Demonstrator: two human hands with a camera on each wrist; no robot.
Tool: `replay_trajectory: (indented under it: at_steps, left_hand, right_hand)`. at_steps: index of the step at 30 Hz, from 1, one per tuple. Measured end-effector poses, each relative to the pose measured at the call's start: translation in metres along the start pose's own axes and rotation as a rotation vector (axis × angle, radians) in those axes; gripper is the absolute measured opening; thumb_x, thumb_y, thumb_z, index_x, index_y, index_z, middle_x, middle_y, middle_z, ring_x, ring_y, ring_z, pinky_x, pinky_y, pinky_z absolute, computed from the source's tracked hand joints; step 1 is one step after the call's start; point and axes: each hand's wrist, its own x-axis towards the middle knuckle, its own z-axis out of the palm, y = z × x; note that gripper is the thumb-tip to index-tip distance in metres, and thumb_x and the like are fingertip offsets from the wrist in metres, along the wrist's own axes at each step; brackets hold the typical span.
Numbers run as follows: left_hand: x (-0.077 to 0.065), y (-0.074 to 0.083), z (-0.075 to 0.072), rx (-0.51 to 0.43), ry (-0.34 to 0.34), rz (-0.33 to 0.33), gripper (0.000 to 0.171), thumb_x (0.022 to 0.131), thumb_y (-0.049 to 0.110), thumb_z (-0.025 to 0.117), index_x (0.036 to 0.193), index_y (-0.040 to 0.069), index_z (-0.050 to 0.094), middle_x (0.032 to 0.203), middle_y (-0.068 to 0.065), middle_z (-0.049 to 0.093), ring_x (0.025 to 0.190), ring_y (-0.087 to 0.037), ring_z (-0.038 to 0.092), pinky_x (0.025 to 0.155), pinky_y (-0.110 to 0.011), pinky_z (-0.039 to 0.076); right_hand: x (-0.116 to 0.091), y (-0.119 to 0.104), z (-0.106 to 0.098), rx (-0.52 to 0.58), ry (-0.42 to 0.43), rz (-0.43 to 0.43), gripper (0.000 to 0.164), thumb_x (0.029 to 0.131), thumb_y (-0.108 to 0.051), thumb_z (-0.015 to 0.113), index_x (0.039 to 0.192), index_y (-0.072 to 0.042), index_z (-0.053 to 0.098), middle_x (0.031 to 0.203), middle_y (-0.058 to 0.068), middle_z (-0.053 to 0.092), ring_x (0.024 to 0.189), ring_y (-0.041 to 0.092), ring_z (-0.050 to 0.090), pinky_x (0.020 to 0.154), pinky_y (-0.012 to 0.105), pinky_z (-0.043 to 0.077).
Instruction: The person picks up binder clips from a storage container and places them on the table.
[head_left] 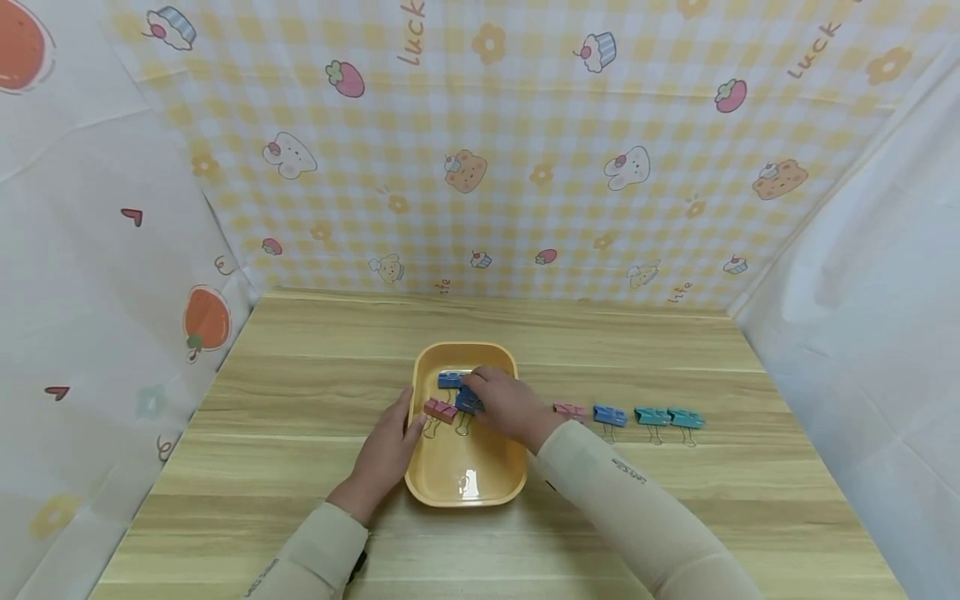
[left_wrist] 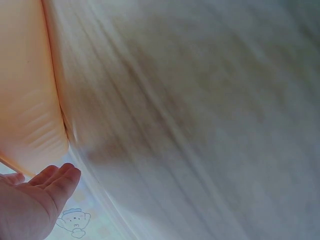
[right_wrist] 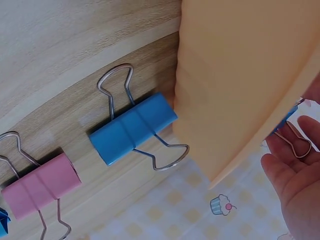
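Note:
My right hand [head_left: 504,402] reaches over the yellow tray [head_left: 467,493] and pinches a dark blue binder clip [head_left: 468,400]; in the right wrist view, that clip's wire handle [right_wrist: 300,148] shows by the fingers. Inside the tray, a second blue binder clip [head_left: 448,380] lies toward the back and a pink binder clip [head_left: 440,410] lies left of the held one. At the tray's left side, my left hand [head_left: 386,442] grips the wall, thumb at the rim and fingers along the outside. The left wrist view shows those fingers [left_wrist: 62,185] extended beside the tray.
Right of the tray runs a row of binder clips: pink [head_left: 570,412], blue [head_left: 610,416] and two teal ones [head_left: 652,416]. In the right wrist view, a blue clip [right_wrist: 134,128] sits close beside the tray wall. A patterned cloth [head_left: 540,208] hangs behind the wooden table [head_left: 315,342].

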Motion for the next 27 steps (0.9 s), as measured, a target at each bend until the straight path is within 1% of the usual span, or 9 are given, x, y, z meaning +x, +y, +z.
replay_trajectory:
  at_steps: [3, 9, 18, 27]
  left_hand:
    - [0.0, 0.0, 0.0, 0.006, -0.002, -0.003, 0.061, 0.103, 0.025, 0.046, 0.153, 0.001, 0.02, 0.151, -0.027, 0.031, 0.139, -0.042, 0.03, 0.113, -0.055, 0.025]
    - [-0.001, 0.001, 0.0, 0.015, 0.0, -0.002, 0.061, 0.103, 0.026, 0.045, 0.153, 0.001, 0.02, 0.15, -0.028, 0.031, 0.138, -0.043, 0.031, 0.112, -0.056, 0.026]
    - [-0.001, 0.001, -0.001, 0.02, 0.002, -0.011, 0.061, 0.103, 0.027, 0.045, 0.153, 0.002, 0.02, 0.151, -0.027, 0.031, 0.138, -0.043, 0.031, 0.113, -0.056, 0.026]
    - [-0.002, 0.003, -0.001, 0.02, -0.002, -0.018, 0.062, 0.103, 0.027, 0.045, 0.153, 0.002, 0.019, 0.151, -0.027, 0.031, 0.138, -0.044, 0.031, 0.113, -0.056, 0.025]
  right_hand:
    - [-0.001, 0.0, 0.0, 0.0, 0.028, -0.015, 0.05, 0.085, -0.012, 0.073, 0.131, -0.004, 0.056, 0.123, 0.01, 0.058, 0.115, 0.024, 0.055, 0.098, 0.036, 0.049]
    - [-0.005, 0.001, -0.001, 0.017, 0.088, -0.037, 0.049, 0.083, -0.011, 0.073, 0.129, -0.004, 0.057, 0.12, 0.009, 0.059, 0.109, 0.022, 0.058, 0.09, 0.035, 0.053]
    - [-0.011, 0.002, -0.008, 0.088, 0.138, -0.023, 0.051, 0.082, -0.009, 0.073, 0.129, -0.004, 0.057, 0.121, 0.01, 0.058, 0.105, 0.024, 0.061, 0.086, 0.036, 0.055]
    - [-0.016, 0.005, -0.011, 0.122, 0.166, -0.003, 0.051, 0.083, -0.011, 0.075, 0.13, -0.003, 0.056, 0.125, 0.01, 0.057, 0.112, 0.025, 0.059, 0.095, 0.037, 0.051]
